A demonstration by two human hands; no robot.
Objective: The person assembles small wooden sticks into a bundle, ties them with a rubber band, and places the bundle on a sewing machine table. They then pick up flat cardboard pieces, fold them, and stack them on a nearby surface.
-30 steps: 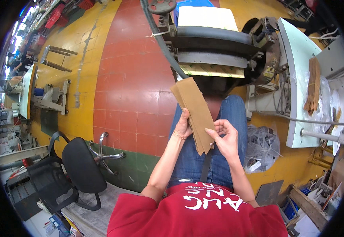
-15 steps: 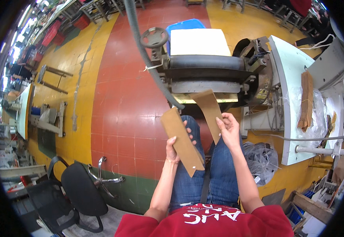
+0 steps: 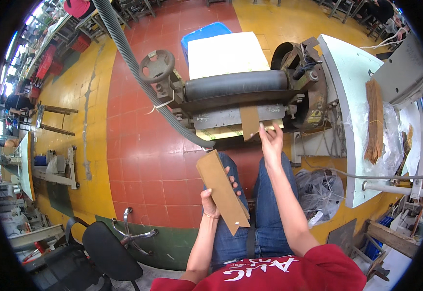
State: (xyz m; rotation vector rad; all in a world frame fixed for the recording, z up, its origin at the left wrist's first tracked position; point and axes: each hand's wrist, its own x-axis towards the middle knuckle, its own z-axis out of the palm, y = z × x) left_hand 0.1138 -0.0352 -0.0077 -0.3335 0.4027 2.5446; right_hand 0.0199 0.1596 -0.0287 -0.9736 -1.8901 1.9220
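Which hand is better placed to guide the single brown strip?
Probably the right hand: it is at the single strip, by the roller machine. The left hand holds the stack of strips.

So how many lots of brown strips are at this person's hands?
2: a flat brown stack in the left hand, and a long brown strip at the right hand, by the black-rollered machine. More may be hidden.

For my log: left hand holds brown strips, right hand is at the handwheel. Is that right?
No: the head view shows the right hand at a lone strip over the metal plate, not at the handwheel. The left hand does hold brown strips.
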